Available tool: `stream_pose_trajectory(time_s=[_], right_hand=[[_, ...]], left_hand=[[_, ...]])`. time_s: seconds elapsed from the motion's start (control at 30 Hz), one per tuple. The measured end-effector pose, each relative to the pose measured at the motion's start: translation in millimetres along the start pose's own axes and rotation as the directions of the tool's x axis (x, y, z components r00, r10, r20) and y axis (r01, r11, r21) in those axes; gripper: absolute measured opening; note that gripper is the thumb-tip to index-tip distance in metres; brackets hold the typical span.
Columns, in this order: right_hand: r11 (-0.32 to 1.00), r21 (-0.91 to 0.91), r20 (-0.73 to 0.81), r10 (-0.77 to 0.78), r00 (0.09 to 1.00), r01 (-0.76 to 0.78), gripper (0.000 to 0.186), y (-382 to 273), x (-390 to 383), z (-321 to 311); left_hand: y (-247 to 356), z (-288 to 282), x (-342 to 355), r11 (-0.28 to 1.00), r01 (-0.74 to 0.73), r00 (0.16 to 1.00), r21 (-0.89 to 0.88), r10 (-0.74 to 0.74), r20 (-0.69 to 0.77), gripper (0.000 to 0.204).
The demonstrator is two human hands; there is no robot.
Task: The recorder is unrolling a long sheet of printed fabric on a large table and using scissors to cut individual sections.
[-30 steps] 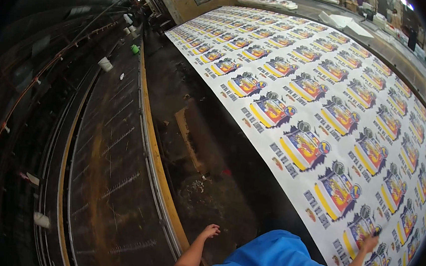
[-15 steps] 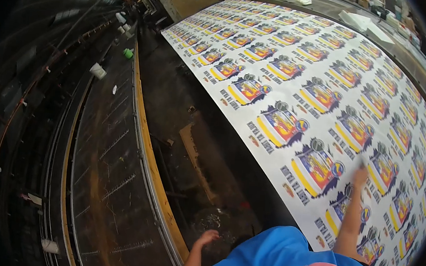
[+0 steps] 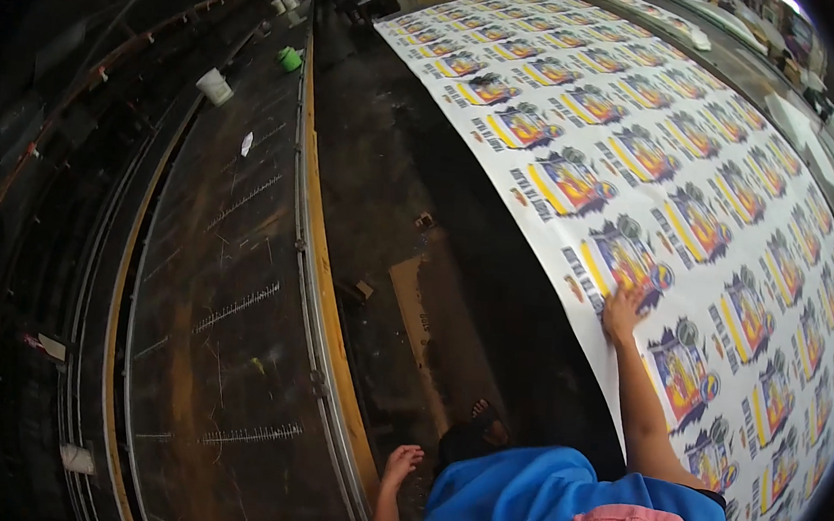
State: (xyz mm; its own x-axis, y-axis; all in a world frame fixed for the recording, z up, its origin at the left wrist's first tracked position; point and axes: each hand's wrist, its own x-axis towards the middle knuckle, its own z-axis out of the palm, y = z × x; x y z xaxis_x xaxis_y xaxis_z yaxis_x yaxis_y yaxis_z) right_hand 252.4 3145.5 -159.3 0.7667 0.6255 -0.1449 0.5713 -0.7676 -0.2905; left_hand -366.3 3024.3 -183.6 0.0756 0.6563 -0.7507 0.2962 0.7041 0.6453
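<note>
Dark aisle (image 3: 466, 255) runs between sheet (image 3: 656, 211) at your right and surface (image 3: 223, 363) at your left. Your right hand (image 3: 622, 314) spreads open on sheet, nearer its left edge than half-second ago. Left hand (image 3: 405, 462) hangs over aisle, loosely open. Sheet white, colour-printed; surface dark, scratched.

The right hand (image 3: 625, 313) has moved toward the printed sheet (image 3: 689, 292)'s left edge, fingers now spread over a print (image 3: 623, 257), while a foot (image 3: 482, 410) has appeared below and left of it.
</note>
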Motion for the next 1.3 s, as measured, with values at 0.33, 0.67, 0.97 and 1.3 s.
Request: stream_pose_trajectory(time_s=[0.33,0.67,0.97,1.3], right_hand=[[0.991,-0.031,-0.057,0.129,0.990,-0.131,0.059,-29,-1,-4],[0.648,-0.143,-0.213,0.718,0.663,-0.748,0.064,-85,115,36],[0.903,-0.108,-0.107,0.406,0.907,-0.417,0.066,-441,446,73],[0.991,0.130,-0.039,0.041,0.998,-0.036,0.048,-806,659,148]], left_hand=[[263,-66,249,0.954,-0.218,0.945,0.208,0.153,0.289,0.030],[545,-95,495,0.844,-0.387,0.883,0.371,0.223,0.413,0.032],[739,-148,661,0.818,-0.456,0.856,0.350,0.296,0.424,0.033],[879,-257,879,0.906,-0.247,0.888,0.343,0.070,0.455,0.042]])
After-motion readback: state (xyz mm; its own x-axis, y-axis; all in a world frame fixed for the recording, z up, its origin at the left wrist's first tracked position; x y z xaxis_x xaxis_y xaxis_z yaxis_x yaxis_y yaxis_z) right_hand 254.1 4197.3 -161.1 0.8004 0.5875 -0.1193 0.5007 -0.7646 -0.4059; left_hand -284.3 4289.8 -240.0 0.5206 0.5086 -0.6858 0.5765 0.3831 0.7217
